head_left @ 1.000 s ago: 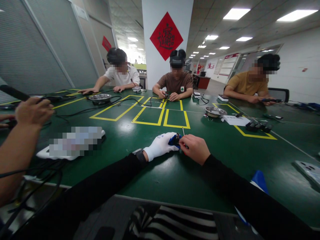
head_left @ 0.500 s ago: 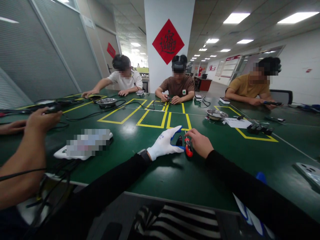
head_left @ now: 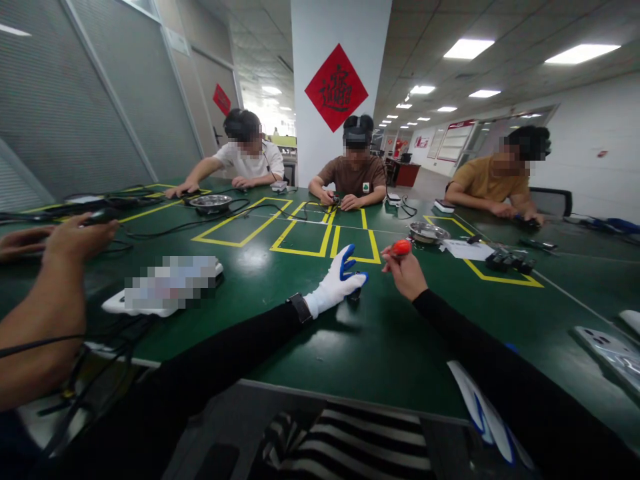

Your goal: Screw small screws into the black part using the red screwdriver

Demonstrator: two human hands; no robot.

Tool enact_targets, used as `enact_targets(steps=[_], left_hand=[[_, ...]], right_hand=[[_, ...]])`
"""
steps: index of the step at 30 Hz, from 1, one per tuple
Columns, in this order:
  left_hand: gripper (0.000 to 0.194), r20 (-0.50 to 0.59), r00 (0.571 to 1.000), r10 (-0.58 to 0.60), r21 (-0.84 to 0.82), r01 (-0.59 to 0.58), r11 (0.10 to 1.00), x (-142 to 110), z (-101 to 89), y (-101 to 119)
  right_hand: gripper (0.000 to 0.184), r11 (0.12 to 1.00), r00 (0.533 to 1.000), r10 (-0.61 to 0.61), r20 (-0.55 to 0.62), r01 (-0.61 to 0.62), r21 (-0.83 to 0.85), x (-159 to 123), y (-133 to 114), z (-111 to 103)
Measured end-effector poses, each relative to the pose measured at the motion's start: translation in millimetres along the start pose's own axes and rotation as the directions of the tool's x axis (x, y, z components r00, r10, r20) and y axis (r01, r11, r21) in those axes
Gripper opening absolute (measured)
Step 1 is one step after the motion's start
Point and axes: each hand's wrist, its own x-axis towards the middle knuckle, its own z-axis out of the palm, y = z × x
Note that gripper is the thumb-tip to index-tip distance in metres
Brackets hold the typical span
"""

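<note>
Screwdriver [head_left: 401, 248], red-handled, sits raised in the closed fingers of the right hand [head_left: 406, 272], right of the left hand [head_left: 333, 285] with a gap between. The gloved left hand spreads wide around a small black part [head_left: 355, 293]; contact is unclear. Table [head_left: 320, 353] stretches between them and its near edge; yellow outlines [head_left: 300, 251] lie beyond.

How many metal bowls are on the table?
2: one metal bowl sits left, near the person in white; the other metal bowl sits right, beside the white paper.
</note>
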Motion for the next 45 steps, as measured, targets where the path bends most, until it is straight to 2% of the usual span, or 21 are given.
enact_targets(steps=[1,3,4,5,7,8,10,12,14,16,18,21,24,26,31,36,42,45], left_hand=[[0.088,0.052,0.999,-0.01,0.003,0.01,1.0,-4.3,0.2,0.3],[0.091,0.132,0.991,-0.017,0.016,0.015,1.0,-8.9,0.6,-0.4],[0.086,0.17,0.985,-0.025,0.029,0.02,0.999,-9.4,0.7,-1.2],[0.079,0.207,0.978,-0.04,0.049,0.03,0.998,-9.1,0.8,-2.0],[0.062,0.26,0.962,-0.083,0.111,0.055,0.992,-7.7,0.5,-2.9],[0.056,0.268,0.958,-0.1,0.15,0.061,0.987,-7.2,0.2,-2.5],[0.051,0.245,0.964,-0.107,0.226,0.05,0.973,-7.6,-0.7,-0.2],[0.057,0.197,0.977,-0.077,0.297,0.015,0.955,-9.7,-1.5,3.3],[0.06,0.167,0.984,-0.054,0.346,-0.007,0.938,-12.4,-1.7,6.3],[0.052,0.16,0.984,-0.078,0.345,0.018,0.938,-14.4,-1.3,7.4],[0.043,0.176,0.977,-0.123,0.287,0.069,0.955,-14.9,-0.5,6.5],[0.05,0.177,0.977,-0.118,0.215,0.079,0.973,-13.4,0.3,4.2],[0.065,0.031,0.999,-0.023,0.334,0.011,0.942,-11.9,-0.8,4.1],[0.067,-0.048,0.999,0.003,0.435,0.018,0.9,-11.7,-2.1,5.4],[0.042,0.048,0.997,-0.063,0.448,0.035,0.893,-11.4,-3.6,7.5],[0.04,0.086,0.993,-0.074,0.404,0.033,0.914,-9.2,-4.1,6.1],[0.04,0.093,0.989,-0.114,0.398,0.068,0.915,-9.2,-3.9,10.6],[0.037,0.104,0.988,-0.113,0.391,0.064,0.918,-9.5,-4.1,13.2]], right_hand=[[0.029,0.998,0.997,0.045,-0.067,-0.043,0.037,-3.9,-3.1,3.7],[0.033,0.984,0.973,0.132,-0.189,-0.105,0.145,-10.1,-9.0,9.6],[0.031,0.921,0.94,0.233,-0.25,-0.131,0.366,-12.2,-11.7,10.7],[0.03,0.829,0.923,0.3,-0.242,-0.127,0.545,-13.8,-14.3,10.4],[0.029,0.682,0.914,0.356,-0.194,-0.113,0.723,-16.1,-19.7,6.2],[0.029,0.641,0.906,0.383,-0.183,-0.118,0.758,-17.3,-22.9,3.2],[0.024,0.615,0.88,0.437,-0.186,-0.141,0.776,-20.1,-30.0,-2.6],[0.018,0.621,0.868,0.451,-0.207,-0.139,0.772,-23.5,-37.6,-5.7],[0.017,0.573,0.868,0.447,-0.215,-0.093,0.814,-26.6,-44.2,-5.8],[0.017,0.535,0.861,0.45,-0.239,-0.046,0.844,-28.4,-49.2,-4.4],[0.02,0.537,0.843,0.457,-0.284,-0.008,0.843,-28.9,-53.0,-3.6],[0.027,0.602,0.831,0.43,-0.352,0.027,0.798,-28.7,-56.9,-4.1],[0.024,0.656,0.847,0.367,-0.385,0.058,0.753,-30.2,-58.9,-4.2],[0.018,0.655,0.857,0.339,-0.388,0.081,0.752,-32.4,-59.3,-3.0],[0.016,0.592,0.89,0.299,-0.344,0.11,0.798,-38.5,-60.4,-0.2],[0.017,0.534,0.966,0.15,-0.209,0.099,0.84,-42.3,-58.0,1.9],[0.016,0.564,0.995,0.035,-0.091,0.056,0.824,-46.5,-53.0,6.7],[0.015,0.58,0.996,0.009,-0.086,0.065,0.812,-47.5,-53.4,6.7]])
